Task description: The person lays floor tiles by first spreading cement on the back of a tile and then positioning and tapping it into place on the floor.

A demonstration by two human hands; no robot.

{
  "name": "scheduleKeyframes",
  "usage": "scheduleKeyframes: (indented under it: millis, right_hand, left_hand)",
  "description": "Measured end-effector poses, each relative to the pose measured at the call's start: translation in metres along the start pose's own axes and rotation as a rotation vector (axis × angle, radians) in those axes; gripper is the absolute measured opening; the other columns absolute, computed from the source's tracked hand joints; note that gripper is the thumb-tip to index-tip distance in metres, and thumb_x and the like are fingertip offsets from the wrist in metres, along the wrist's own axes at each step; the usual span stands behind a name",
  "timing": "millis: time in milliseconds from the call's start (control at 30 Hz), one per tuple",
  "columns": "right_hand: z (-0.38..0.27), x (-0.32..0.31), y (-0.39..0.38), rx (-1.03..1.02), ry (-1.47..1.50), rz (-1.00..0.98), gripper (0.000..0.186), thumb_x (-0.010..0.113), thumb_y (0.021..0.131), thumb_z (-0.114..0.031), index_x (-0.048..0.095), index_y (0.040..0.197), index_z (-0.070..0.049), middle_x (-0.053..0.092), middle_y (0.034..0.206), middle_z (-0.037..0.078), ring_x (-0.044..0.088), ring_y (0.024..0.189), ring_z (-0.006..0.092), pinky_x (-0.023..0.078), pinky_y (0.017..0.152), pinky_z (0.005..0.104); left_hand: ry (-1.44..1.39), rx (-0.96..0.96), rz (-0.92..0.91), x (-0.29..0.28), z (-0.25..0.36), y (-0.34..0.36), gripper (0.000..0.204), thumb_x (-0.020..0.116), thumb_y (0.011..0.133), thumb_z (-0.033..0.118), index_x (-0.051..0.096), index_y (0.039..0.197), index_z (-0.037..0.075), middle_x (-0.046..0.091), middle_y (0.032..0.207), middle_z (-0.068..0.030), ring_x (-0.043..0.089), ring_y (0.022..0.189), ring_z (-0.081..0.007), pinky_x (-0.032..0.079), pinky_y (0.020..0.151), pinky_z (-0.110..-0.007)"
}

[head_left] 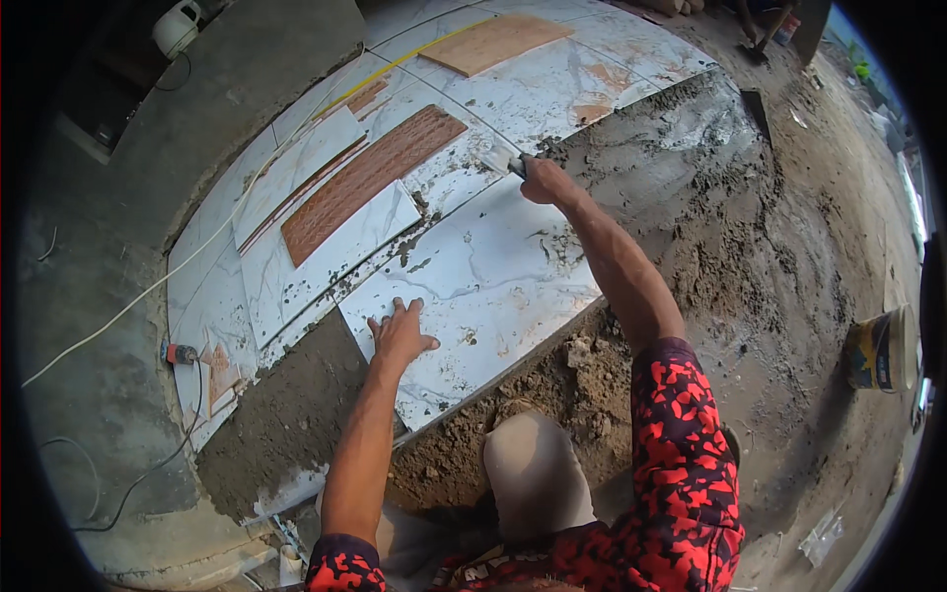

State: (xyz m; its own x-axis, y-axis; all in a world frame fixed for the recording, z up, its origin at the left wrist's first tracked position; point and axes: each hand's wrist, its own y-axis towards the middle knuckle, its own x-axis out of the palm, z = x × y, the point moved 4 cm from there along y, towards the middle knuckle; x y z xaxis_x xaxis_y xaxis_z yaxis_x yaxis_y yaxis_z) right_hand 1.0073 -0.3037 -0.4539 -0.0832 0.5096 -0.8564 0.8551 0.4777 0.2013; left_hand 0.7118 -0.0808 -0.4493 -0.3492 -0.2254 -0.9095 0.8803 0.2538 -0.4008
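Note:
A large white marbled floor tile [493,266], spattered with mortar, lies before me across the mortar bed. My left hand [400,333] rests on its left part, fingers spread. At the tile's far edge my right hand [548,182] is wrapped round the dark handle of a trowel [503,161]. The trowel's light blade reaches over the joint toward the neighbouring tiles; whether it touches them I cannot tell. Just beyond the joint, a brown patterned tile piece [370,183] lies on a white tile strip [365,237].
Wet mortar [681,158] spreads to the right, and loose soil [572,375] borders the near edge. A bucket [883,350] lies at far right. A wooden board [493,44] rests on far tiles. A corded power tool [181,353] sits left. Another person's hand [760,44] shows top right.

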Motion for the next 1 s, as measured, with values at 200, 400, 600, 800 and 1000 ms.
scheduleKeyframes:
  millis: [200, 400, 600, 800, 1000]
  right_hand:
    - [-0.066, 0.037, 0.037, 0.122, 0.189, -0.312, 0.023, 0.053, 0.070, -0.007, 0.068, 0.084, 0.004, 0.066, 0.085, 0.025, 0.067, 0.083, 0.0354, 0.051, 0.069, 0.0415]
    - [0.058, 0.019, 0.052, 0.380, -0.289, 0.174, 0.032, 0.059, 0.072, -0.017, 0.065, 0.094, 0.005, 0.064, 0.103, 0.025, 0.063, 0.100, 0.0272, 0.051, 0.075, 0.0349]
    - [0.120, -0.030, 0.034, 0.235, -0.133, 0.030, 0.034, 0.060, 0.077, -0.019, 0.062, 0.099, 0.006, 0.067, 0.086, 0.022, 0.067, 0.085, 0.0313, 0.051, 0.065, 0.0385]
    - [0.066, -0.069, -0.008, 0.412, 0.883, 0.237, 0.018, 0.064, 0.081, -0.019, 0.056, 0.082, -0.003, 0.052, 0.063, 0.005, 0.052, 0.058, 0.0160, 0.045, 0.055, 0.0307]
    - [0.155, -0.099, -0.020, 0.389, 1.358, 0.867, 0.017, 0.059, 0.085, -0.014, 0.047, 0.090, -0.002, 0.048, 0.076, 0.006, 0.053, 0.063, 0.0181, 0.050, 0.057, 0.0350]
  left_hand:
    - [-0.013, -0.022, -0.026, 0.009, -0.014, -0.003, 0.084, 0.081, 0.068, 0.030, 0.039, 0.139, 0.012, 0.027, 0.148, -0.0271, 0.043, 0.126, -0.0475, 0.015, 0.109, -0.064]
    - [-0.012, -0.004, -0.016, 0.008, -0.008, -0.002, 0.082, 0.079, 0.070, 0.031, 0.039, 0.139, 0.012, 0.026, 0.149, -0.0270, 0.039, 0.129, -0.0472, 0.015, 0.111, -0.062]
    - [0.028, 0.010, 0.032, 0.013, -0.013, 0.005, 0.085, 0.081, 0.065, 0.030, 0.042, 0.137, 0.011, 0.032, 0.146, -0.0260, 0.046, 0.124, -0.0425, 0.021, 0.107, -0.063]
    - [-0.017, 0.006, -0.010, 0.006, -0.011, -0.001, 0.082, 0.079, 0.071, 0.032, 0.039, 0.140, 0.013, 0.026, 0.148, -0.0282, 0.037, 0.129, -0.0490, 0.015, 0.111, -0.061]
    - [0.009, 0.021, 0.012, 0.012, -0.014, 0.001, 0.083, 0.079, 0.069, 0.032, 0.040, 0.140, 0.012, 0.027, 0.148, -0.0269, 0.040, 0.128, -0.0473, 0.019, 0.109, -0.061]
